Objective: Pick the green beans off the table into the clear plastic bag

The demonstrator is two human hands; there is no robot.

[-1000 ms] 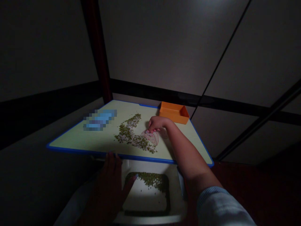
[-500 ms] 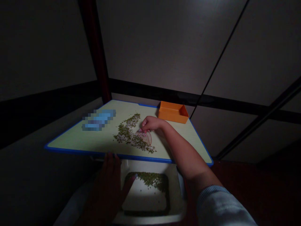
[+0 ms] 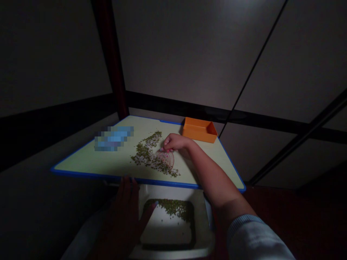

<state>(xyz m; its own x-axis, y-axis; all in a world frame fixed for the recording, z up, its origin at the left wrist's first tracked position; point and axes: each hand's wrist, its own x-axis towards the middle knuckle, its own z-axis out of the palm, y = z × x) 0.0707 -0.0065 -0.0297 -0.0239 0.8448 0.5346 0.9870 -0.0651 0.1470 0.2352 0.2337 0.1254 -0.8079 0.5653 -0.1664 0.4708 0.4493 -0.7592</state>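
Small green grains point(image 3: 145, 153) lie scattered on a pale board point(image 3: 100, 160) with a blue rim. My right hand point(image 3: 173, 142) is over the middle of the board, its fingers pinched on the clear protractor point(image 3: 166, 159), which lies at the right side of the grains. Below the board's front edge is a white basin point(image 3: 173, 191) with more green grains point(image 3: 176, 207) along its far side. My left hand point(image 3: 130, 206), in shadow, has its fingers spread at the board's front edge and its thumb over the basin; nothing shows in it.
An orange open box point(image 3: 200, 135) stands at the board's back right. A blurred-out blue object point(image 3: 115, 138) lies on the board's left part. Behind the board are grey panels with a dark band, and a dark red post rises at the back left.
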